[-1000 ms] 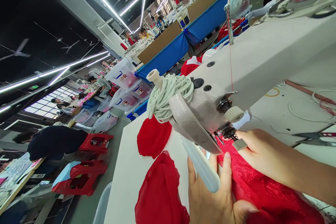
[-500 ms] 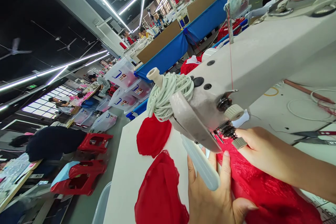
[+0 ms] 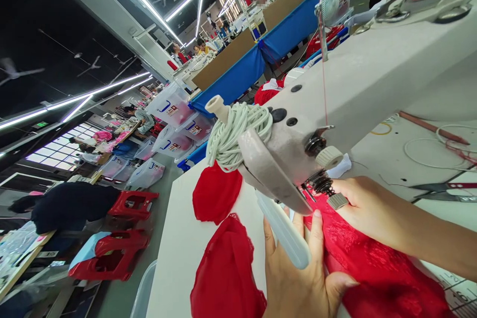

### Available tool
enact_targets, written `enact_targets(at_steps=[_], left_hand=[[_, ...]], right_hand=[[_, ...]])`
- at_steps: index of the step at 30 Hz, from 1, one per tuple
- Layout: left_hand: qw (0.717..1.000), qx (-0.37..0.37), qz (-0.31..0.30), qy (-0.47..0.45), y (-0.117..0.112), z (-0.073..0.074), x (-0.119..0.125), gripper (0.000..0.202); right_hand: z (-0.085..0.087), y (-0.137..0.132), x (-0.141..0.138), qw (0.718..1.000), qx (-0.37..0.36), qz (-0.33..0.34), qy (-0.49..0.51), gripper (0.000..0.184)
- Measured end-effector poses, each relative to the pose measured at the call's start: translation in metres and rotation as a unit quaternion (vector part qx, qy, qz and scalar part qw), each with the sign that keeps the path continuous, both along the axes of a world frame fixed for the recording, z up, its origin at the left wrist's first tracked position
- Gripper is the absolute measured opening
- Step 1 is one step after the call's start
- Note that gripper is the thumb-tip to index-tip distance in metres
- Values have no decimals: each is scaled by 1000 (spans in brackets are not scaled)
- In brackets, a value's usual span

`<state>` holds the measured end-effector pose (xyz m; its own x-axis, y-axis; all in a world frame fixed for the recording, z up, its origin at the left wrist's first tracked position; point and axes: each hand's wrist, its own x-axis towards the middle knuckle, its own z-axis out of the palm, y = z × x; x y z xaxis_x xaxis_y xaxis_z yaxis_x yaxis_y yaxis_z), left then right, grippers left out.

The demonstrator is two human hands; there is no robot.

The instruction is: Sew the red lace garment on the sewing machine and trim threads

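Red lace fabric [image 3: 372, 253] lies under the head of a white sewing machine [image 3: 357, 79] and drapes toward the lower right. My left hand [image 3: 298, 278] rests flat with fingers spread, its fingertips beside the needle area and touching the fabric's edge. The machine's pale lever [image 3: 285, 231] crosses in front of that hand and hides part of its fingers. My right hand [image 3: 365, 206] is closed on the fabric just right of the needle, its fingertips partly hidden by a tension knob [image 3: 337, 201]. Two red fabric pieces, a cup-shaped one [image 3: 216, 191] and a larger lace-edged one [image 3: 227, 268], lie left of my hands.
Scissors [image 3: 447, 191] and a brown stick [image 3: 434, 127] lie on the table at right. A pale cord bundle [image 3: 238, 134] hangs on the machine head. Red stools [image 3: 115, 253], clear plastic bins [image 3: 171, 107] and several people at other tables are beyond.
The red lace fabric has shifted slightly at the lower right, showing more of the marked table surface. Both hands keep nearly the same places; the view has moved a little.
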<state>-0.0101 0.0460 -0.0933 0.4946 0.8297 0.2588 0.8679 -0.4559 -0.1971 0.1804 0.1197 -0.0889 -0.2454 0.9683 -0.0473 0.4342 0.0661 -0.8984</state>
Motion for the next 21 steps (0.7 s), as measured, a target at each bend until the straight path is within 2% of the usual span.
enact_targets(at_steps=[7, 21], left_hand=[[1000, -14, -7, 12, 5, 2, -3, 79], [1000, 3, -8, -1, 8, 4, -2, 75]], right_hand=[[-1, 2, -3, 1000, 16, -2, -27, 18], [0, 3, -1, 997, 44, 4, -67, 18]])
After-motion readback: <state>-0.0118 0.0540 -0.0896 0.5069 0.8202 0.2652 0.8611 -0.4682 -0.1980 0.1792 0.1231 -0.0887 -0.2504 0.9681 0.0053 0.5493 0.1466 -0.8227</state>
